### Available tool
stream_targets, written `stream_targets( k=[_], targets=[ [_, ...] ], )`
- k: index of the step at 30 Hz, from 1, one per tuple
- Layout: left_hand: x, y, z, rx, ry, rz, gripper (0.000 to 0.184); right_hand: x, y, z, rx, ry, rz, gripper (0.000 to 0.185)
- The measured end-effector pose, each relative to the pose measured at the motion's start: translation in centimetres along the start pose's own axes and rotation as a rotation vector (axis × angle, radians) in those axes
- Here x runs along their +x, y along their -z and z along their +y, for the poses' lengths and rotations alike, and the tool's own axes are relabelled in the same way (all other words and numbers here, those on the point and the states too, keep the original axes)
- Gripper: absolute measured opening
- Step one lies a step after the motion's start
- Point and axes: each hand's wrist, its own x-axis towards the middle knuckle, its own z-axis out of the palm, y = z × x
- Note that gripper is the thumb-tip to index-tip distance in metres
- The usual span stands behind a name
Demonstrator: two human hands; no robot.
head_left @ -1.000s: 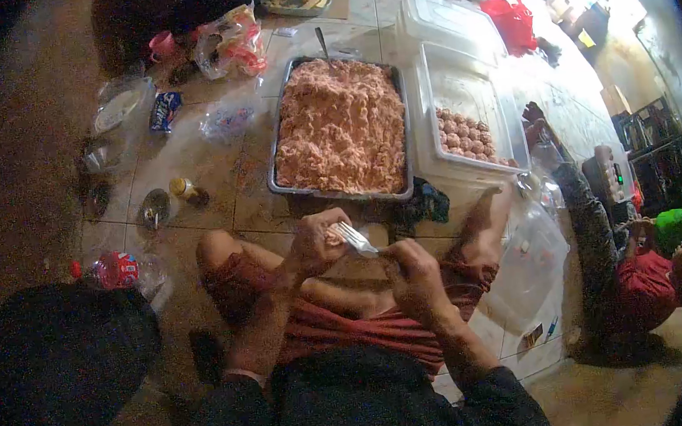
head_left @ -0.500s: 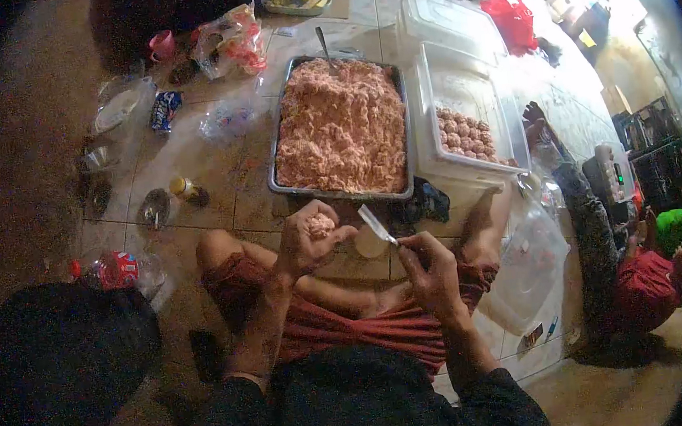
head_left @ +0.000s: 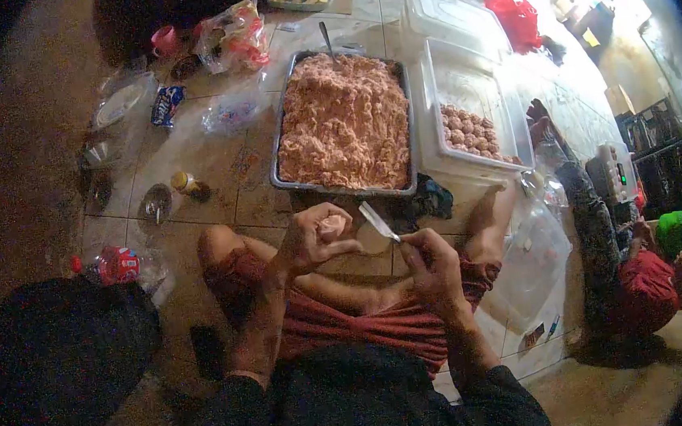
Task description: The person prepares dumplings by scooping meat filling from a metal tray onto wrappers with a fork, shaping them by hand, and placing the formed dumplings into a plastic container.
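My left hand point(head_left: 303, 245) is curled around a lump of pink meat mixture point(head_left: 331, 228). In my right hand point(head_left: 433, 266) is a flat metal utensil point(head_left: 376, 220), its blade-like end pointing toward my left hand but apart from it; its exact kind is unclear. Just beyond both hands, a dark-rimmed tray point(head_left: 276, 150) is filled with ground meat mixture point(head_left: 343, 123). A spoon point(head_left: 326, 39) stands in the mixture at the far edge. Right of the tray, a clear plastic container point(head_left: 457, 61) holds several meatballs point(head_left: 468, 130) at its near end.
A clear lid point(head_left: 450, 7) lies behind the container. To the left are a blue packet point(head_left: 168, 105), a small yellow-capped jar point(head_left: 186, 183) and a red-labelled bottle point(head_left: 123, 266). At right are a plastic bag point(head_left: 530, 257), a device with a green display point(head_left: 615, 173) and a person in red point(head_left: 648, 287).
My left hand has turned slightly and shifted right and up with the meat lump, nearer the utensil. My right hand and the utensil have hardly moved.
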Motion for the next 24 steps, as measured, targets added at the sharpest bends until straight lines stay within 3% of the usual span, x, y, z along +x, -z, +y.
stream_targets(
  k=[1,3,4,6,8,11,12,13,15,16,20,23,24],
  targets=[
    [-0.1,-0.2,-0.1,0.001,-0.003,-0.001,0.033,0.0,-0.1,0.1,0.000,0.002,0.002,0.009],
    [-0.4,-0.5,-0.5,-0.282,0.078,-0.054,0.032,-0.3,-0.8,0.7,0.122,-0.020,0.040,0.011],
    [-0.4,-0.2,-1.9,-0.235,0.182,-0.134,0.033,-0.4,-1.7,2.0,0.123,-0.022,0.040,0.011],
    [-0.2,-0.2,-3.0,-0.075,0.283,-0.227,0.034,-0.1,-3.5,3.8,0.012,0.329,-0.067,0.009],
    [-0.4,-1.2,-2.4,-0.005,0.058,-0.100,0.034,-0.5,-2.6,3.1,-0.025,0.240,-0.079,0.009],
    [-0.6,-0.4,-0.8,-0.118,-0.067,-0.037,0.031,-0.5,-1.2,0.5,0.002,0.065,-0.080,0.007],
    [-1.0,-0.1,-0.3,-0.207,0.167,-0.142,0.032,-0.6,-1.4,0.6,-0.028,0.109,-0.062,0.007],
    [-1.0,-0.3,-1.1,-0.208,0.169,-0.144,0.032,-0.7,-1.5,0.7,-0.058,0.152,-0.044,0.008],
    [-0.2,-0.8,-2.6,0.165,0.070,-0.233,0.033,-1.0,-1.8,1.2,-0.060,0.156,-0.075,0.008],
    [-0.3,-1.2,-2.2,0.188,0.087,-0.146,0.036,-0.9,-1.9,1.5,-0.061,0.163,-0.107,0.008],
    [-0.8,-1.4,-2.0,-0.181,-0.015,-0.021,0.035,-1.0,-1.7,1.3,0.018,0.133,-0.079,0.009],
    [-0.5,-1.3,-0.4,0.162,0.258,-0.221,0.034,-1.0,-2.3,1.8,-0.049,0.255,-0.159,0.008],
    [-0.3,-1.2,-0.2,0.164,0.250,-0.219,0.034,-0.9,-2.2,1.9,-0.033,0.240,-0.145,0.009]
  ],
)
